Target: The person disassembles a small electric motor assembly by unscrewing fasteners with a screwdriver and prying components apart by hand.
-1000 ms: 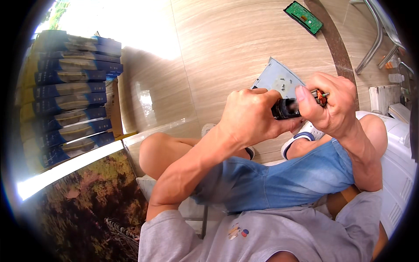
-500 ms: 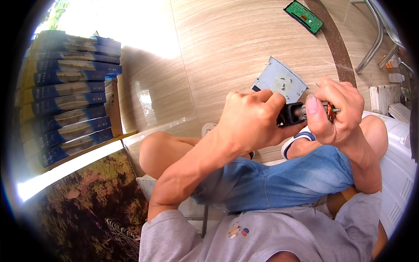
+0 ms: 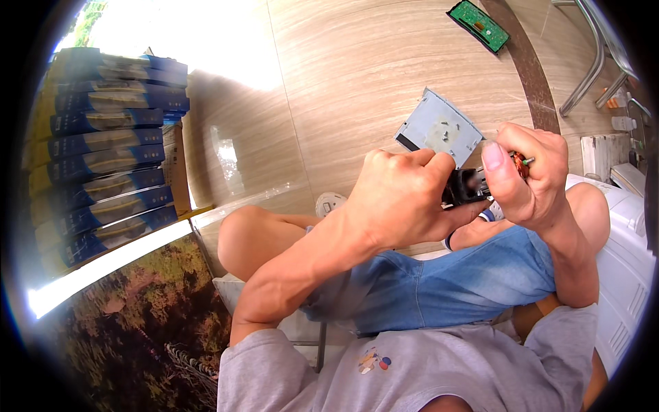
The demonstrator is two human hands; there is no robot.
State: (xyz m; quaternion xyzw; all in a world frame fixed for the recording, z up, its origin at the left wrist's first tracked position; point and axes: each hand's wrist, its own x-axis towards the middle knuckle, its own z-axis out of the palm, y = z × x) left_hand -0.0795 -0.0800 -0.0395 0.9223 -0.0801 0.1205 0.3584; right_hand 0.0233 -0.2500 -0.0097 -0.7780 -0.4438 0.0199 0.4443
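My left hand (image 3: pixel 405 192) is closed around a black part (image 3: pixel 465 187) with a glossy face, most of it hidden in the fist. Beside it my right hand (image 3: pixel 535 172) grips a piece with copper-coloured windings (image 3: pixel 518 165) and a small green tip, its thumb pressed along the near side. The two pieces meet or nearly meet between my hands, above my lap; whether they are joined I cannot tell. Just beyond lies a grey metal plate (image 3: pixel 461 127) on the floor, with several small screws (image 3: pixel 445 130) on it.
A green circuit board (image 3: pixel 478 26) in a black frame lies farther off on the tiled floor. Blue and yellow boxes (image 3: pixel 110 151) are stacked at the left. Metal chair legs (image 3: pixel 583 75) and a white plastic casing (image 3: pixel 621 254) stand at the right.
My left hand and the black part have shifted slightly right and down. The right hand stays nearly in place, still gripping the wound piece.
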